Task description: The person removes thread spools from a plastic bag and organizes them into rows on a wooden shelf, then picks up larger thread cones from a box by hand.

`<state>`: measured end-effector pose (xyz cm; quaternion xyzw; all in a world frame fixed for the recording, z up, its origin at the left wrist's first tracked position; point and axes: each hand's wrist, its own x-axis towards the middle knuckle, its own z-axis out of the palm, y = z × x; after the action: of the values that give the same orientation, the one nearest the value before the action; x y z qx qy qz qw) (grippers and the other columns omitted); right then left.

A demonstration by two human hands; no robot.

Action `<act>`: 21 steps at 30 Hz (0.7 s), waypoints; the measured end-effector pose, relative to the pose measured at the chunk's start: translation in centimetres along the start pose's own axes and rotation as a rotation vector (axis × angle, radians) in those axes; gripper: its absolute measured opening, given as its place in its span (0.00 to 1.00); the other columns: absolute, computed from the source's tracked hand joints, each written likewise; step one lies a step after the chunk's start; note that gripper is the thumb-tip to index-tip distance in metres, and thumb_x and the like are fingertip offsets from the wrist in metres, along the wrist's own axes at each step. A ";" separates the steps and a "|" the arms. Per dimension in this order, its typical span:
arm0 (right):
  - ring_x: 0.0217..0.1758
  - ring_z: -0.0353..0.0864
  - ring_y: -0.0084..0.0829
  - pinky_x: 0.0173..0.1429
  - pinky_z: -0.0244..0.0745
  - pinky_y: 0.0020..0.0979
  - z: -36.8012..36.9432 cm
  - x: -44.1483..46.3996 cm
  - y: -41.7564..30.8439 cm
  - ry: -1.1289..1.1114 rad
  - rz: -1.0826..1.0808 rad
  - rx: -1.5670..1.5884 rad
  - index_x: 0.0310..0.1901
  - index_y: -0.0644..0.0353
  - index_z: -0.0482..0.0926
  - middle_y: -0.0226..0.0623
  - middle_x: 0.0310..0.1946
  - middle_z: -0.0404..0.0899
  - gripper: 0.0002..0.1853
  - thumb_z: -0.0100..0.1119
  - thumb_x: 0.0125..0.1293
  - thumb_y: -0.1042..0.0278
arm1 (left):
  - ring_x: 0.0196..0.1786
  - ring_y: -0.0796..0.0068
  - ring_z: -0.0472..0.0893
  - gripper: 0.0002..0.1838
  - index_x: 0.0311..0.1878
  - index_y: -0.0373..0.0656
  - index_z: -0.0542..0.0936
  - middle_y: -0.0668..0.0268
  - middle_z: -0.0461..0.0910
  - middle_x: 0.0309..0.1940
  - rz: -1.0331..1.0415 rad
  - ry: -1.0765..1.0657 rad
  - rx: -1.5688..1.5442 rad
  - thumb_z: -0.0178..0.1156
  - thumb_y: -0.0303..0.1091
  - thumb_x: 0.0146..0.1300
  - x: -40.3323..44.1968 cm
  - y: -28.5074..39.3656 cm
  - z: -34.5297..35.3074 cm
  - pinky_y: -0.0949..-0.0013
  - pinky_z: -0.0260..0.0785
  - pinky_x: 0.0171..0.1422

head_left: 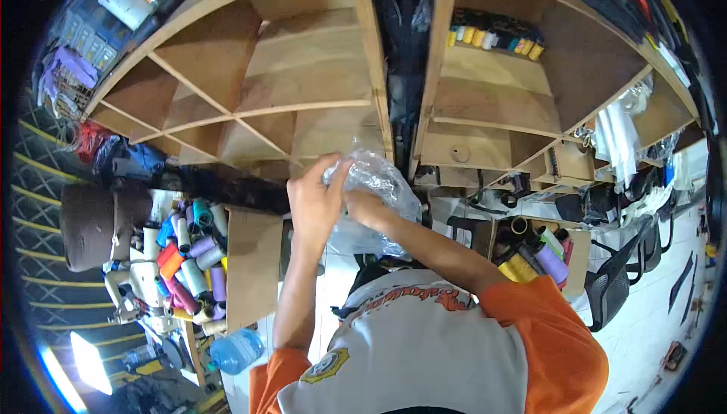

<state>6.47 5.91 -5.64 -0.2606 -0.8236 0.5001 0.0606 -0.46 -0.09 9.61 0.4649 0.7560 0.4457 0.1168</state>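
A clear plastic bag (379, 179) is in front of my chest, crumpled and see-through. My left hand (314, 190) is raised at its left side, with thumb and fingers closed on the bag's edge. Against the bag's upper left part lies my right hand (363, 209), apparently inside the opening. Plastic and glare hide its fingertips, so I cannot see whether they grip anything. A small green spot shows near the right fingers, too small to name.
Wooden shelves (303, 58) stand ahead, and another shelf unit (492, 96) holds a row of small spools (492, 39). Thread cones (189, 262) are piled at left beside a cardboard box (254, 270). More cones (538, 251), a black chair (613, 285) and a water jug (236, 351) are around me.
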 end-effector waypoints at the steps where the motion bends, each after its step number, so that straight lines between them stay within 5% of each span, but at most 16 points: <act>1: 0.43 0.79 0.47 0.50 0.71 0.43 0.4 0.5 0.6 0.024 0.045 0.124 0.43 0.65 0.77 0.52 0.39 0.79 0.13 0.50 0.58 0.69 | 0.31 0.61 0.82 0.11 0.37 0.35 0.81 0.52 0.81 0.29 -0.004 0.020 -0.027 0.65 0.32 0.55 -0.1 -0.2 0.2 0.68 0.71 0.37; 3: 0.43 0.78 0.47 0.50 0.70 0.43 1.5 1.2 2.1 0.044 0.004 0.162 0.42 0.65 0.77 0.51 0.38 0.79 0.13 0.51 0.58 0.68 | 0.26 0.67 0.81 0.10 0.38 0.34 0.81 0.53 0.81 0.28 -0.016 0.054 -0.083 0.66 0.31 0.55 -0.3 -0.7 0.4 0.70 0.71 0.33; 4: 0.43 0.78 0.47 0.50 0.70 0.43 2.0 1.3 2.8 0.046 -0.031 0.145 0.41 0.65 0.77 0.51 0.38 0.79 0.13 0.52 0.58 0.68 | 0.19 0.78 0.75 0.10 0.38 0.33 0.81 0.57 0.81 0.25 -0.102 0.019 -0.161 0.65 0.30 0.56 -0.4 -0.2 0.2 0.73 0.67 0.25; 7: 0.43 0.78 0.48 0.50 0.70 0.43 2.9 1.1 4.4 0.030 -0.121 0.069 0.39 0.65 0.78 0.51 0.37 0.78 0.12 0.53 0.57 0.68 | 0.14 0.85 0.68 0.10 0.39 0.33 0.81 0.61 0.78 0.20 -0.156 -0.017 -0.270 0.65 0.30 0.57 -0.7 0.0 0.4 0.75 0.61 0.18; 14: 0.43 0.76 0.47 0.50 0.70 0.43 4.0 -0.7 6.8 -0.066 -0.226 -0.328 0.36 0.65 0.78 0.50 0.35 0.77 0.11 0.56 0.55 0.66 | 0.11 0.85 0.67 0.11 0.40 0.32 0.81 0.68 0.71 0.11 -0.200 0.020 -0.257 0.64 0.32 0.59 -0.3 -1.1 1.1 0.76 0.57 0.15; 18: 0.43 0.78 0.42 0.48 0.72 0.38 -3.9 -6.7 -1.7 -0.199 -0.152 -0.301 0.41 0.65 0.77 0.48 0.37 0.78 0.15 0.60 0.54 0.66 | 0.11 0.84 0.67 0.12 0.38 0.31 0.79 0.67 0.74 0.17 -0.276 0.031 -0.369 0.61 0.33 0.61 -0.1 -1.4 -0.2 0.76 0.55 0.13; 21: 0.41 0.82 0.32 0.48 0.76 0.30 -12.1 -10.6 -5.4 -0.209 -0.231 0.124 0.51 0.60 0.73 0.42 0.43 0.80 0.25 0.70 0.52 0.63 | 0.11 0.84 0.65 0.11 0.38 0.30 0.79 0.67 0.75 0.21 -0.337 0.064 -0.441 0.60 0.32 0.62 0.0 -2.6 -0.6 0.77 0.54 0.12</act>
<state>17.95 8.33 6.64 -0.1063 -0.8174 0.5641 0.0476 -2.35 -0.92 7.95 0.2818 0.7107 0.5883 0.2634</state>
